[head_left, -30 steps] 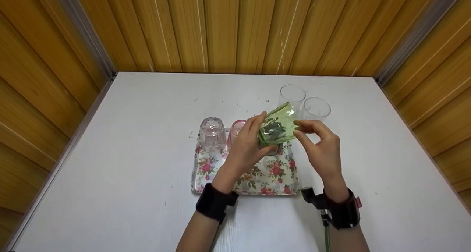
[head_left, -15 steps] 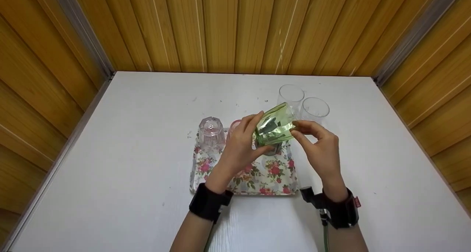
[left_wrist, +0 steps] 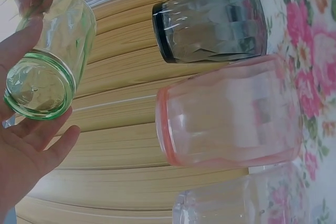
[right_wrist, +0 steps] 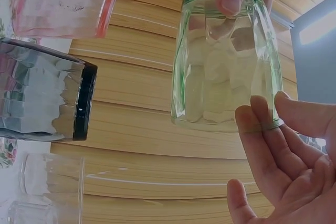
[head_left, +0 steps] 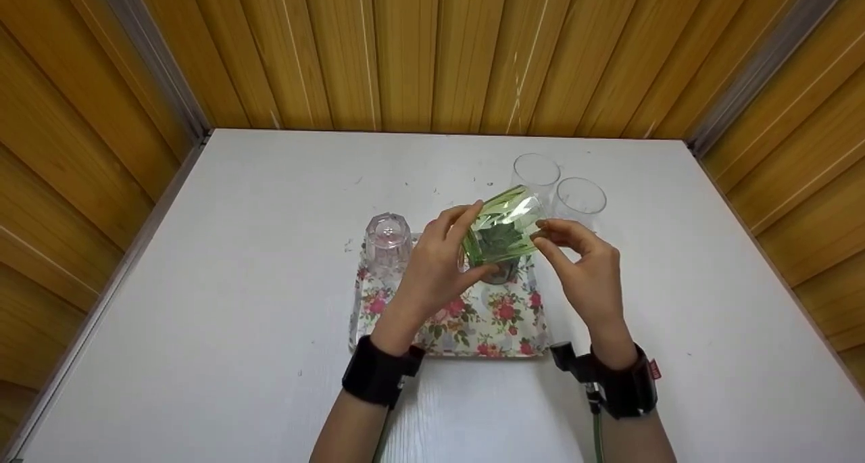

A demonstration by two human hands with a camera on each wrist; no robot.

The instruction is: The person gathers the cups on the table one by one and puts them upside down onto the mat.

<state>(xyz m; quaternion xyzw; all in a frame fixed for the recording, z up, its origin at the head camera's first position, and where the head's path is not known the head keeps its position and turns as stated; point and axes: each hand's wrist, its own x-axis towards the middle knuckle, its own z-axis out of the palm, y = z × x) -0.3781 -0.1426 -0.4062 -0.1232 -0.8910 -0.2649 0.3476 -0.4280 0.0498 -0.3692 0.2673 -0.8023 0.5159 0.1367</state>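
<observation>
A green faceted glass (head_left: 503, 225) is held tilted in the air above the tray (head_left: 473, 345), which has a floral print. My left hand (head_left: 434, 257) grips it round its thick base, thumb below and fingers above. My right hand (head_left: 588, 267) pinches the rim at the other end, as the right wrist view shows with thumb and fingertips (right_wrist: 249, 119) on the edge. Below the green glass, a dark grey glass (left_wrist: 212, 22) stands upside down on the tray. Beside it is a pink glass (left_wrist: 231, 114), also upside down and hidden behind my left hand in the head view.
A clear faceted glass (head_left: 388, 243) stands upside down at the tray's back left. Two clear tumblers, one farther back (head_left: 536, 172) and one nearer (head_left: 581, 196), stand upright on the white table (head_left: 236, 280) behind the tray. Wood-patterned walls (head_left: 405, 57) enclose the table.
The green glass has shifted slightly left and turned a little in my hands. My left hand has moved slightly left and now covers the pink glass in the head view.
</observation>
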